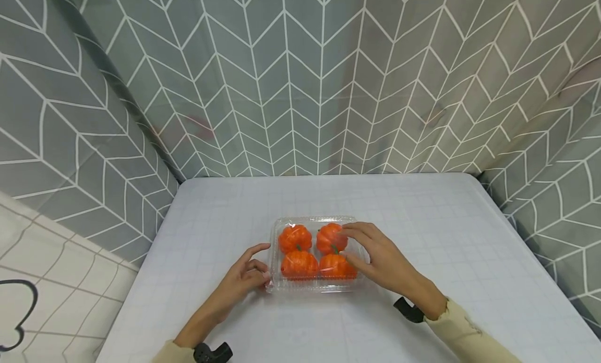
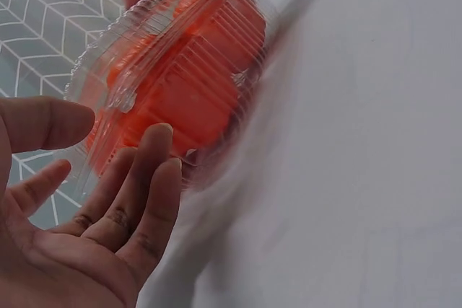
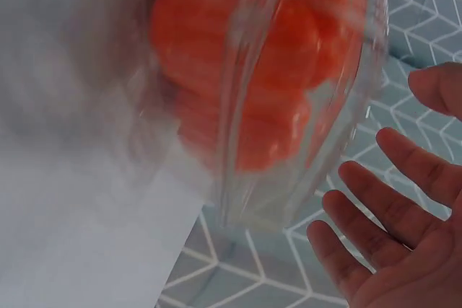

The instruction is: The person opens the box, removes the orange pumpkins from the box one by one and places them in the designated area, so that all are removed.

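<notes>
A clear plastic clamshell box (image 1: 314, 286) sits on the white table with its lid down. Inside it are several small orange pumpkins (image 1: 299, 265), some with green stems. At the box's left side is my left hand (image 1: 244, 278), fingers loosely bent and fingertips right by the wall. In the left wrist view, the fingers (image 2: 148, 171) and thumb spread beside the ridged plastic. My right hand (image 1: 385, 258) reaches over the right side, its fingertips overlapping the lid in the head view. The right wrist view shows its fingers (image 3: 393, 200) extended and apart beside the box (image 3: 263, 210).
A white cloth with faint grid lines covers the table (image 1: 225, 206). Grey curtains (image 1: 300, 92) with white chevron lines hang behind and at both sides. Black wrist straps (image 1: 409, 310) show near both sleeves. White tiled cloth (image 1: 56, 285) with a heart outline lies at lower left.
</notes>
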### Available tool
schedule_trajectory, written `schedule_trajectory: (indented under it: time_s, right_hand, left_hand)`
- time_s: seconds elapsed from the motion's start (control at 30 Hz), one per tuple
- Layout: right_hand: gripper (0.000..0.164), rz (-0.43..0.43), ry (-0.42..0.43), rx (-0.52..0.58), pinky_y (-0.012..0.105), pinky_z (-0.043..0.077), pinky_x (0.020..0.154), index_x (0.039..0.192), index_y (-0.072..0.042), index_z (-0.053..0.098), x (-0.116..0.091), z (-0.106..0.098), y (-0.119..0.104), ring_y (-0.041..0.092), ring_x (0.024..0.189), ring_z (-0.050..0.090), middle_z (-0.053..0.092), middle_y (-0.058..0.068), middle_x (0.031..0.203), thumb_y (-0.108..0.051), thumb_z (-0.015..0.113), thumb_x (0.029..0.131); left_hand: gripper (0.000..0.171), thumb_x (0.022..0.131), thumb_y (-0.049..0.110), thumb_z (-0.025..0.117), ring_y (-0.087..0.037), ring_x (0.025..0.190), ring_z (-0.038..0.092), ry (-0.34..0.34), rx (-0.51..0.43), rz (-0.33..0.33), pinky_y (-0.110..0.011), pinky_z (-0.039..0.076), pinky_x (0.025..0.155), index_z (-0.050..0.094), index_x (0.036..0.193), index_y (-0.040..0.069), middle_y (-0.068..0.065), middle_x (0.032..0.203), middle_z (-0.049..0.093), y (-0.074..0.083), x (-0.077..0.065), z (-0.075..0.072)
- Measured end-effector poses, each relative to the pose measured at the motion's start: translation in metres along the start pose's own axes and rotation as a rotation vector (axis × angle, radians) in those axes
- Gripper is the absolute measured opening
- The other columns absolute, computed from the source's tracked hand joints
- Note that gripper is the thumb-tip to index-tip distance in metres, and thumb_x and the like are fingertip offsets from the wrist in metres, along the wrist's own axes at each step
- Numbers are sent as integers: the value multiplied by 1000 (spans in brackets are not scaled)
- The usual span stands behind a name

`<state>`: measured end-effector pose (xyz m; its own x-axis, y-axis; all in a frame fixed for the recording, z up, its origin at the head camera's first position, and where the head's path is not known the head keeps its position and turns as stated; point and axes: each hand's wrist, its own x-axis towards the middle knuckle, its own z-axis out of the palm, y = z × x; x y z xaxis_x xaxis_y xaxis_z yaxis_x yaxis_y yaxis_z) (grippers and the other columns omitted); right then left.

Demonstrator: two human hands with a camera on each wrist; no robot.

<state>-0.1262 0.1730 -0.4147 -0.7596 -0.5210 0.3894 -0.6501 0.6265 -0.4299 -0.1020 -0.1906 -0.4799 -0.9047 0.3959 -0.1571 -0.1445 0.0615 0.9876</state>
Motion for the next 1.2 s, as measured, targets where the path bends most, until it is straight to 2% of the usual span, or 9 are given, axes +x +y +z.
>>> schedule_trajectory:
  time_s: [0.23,0.43,0.6,0.77,0.97,1.2]
  right_hand:
    - [50,-79,-57,37,48,44,110,136,-9,64,10,15,-13,25,138,47,54,8,147,-31,78,94]
    - [48,-114,-99,30,48,42,112,130,-13,66,17,27,-25,25,138,48,56,8,144,-42,77,93]
    - [52,-149,-137,12,50,42,113,134,-15,64,20,36,-32,27,141,45,54,10,146,-42,79,92]
    - [58,-185,-148,4,51,41,113,136,-15,62,20,42,-33,30,143,41,53,11,148,-43,81,89]
    - [67,-200,-155,-41,51,40,114,138,-14,61,20,46,-33,31,141,42,54,9,148,-48,84,84]
    - [81,-180,-172,-91,57,38,113,143,-16,59,20,48,-34,39,141,41,52,6,151,-51,89,76]
  left_hand:
    - [69,101,10,66,-20,88,66,-17,-41,-3,-41,58,86,33,159,23,-17,110,56,-1,1,1]
    - [73,101,6,65,-18,88,65,-34,-93,-15,-38,57,86,28,161,21,-12,107,56,-2,1,0]
    - [77,101,7,65,-18,90,65,-41,-122,-24,-37,57,85,23,163,24,-11,104,58,-3,1,0]
    - [78,100,8,65,-21,90,65,-41,-110,-35,-39,57,88,22,163,26,-11,103,61,-4,1,0]
    - [80,101,9,65,-23,90,67,-60,-106,-44,-42,56,89,19,164,27,-10,101,64,-5,0,0]
    - [79,102,8,63,-23,87,66,-73,-113,-51,-41,56,88,17,164,27,-9,95,64,-6,1,0]
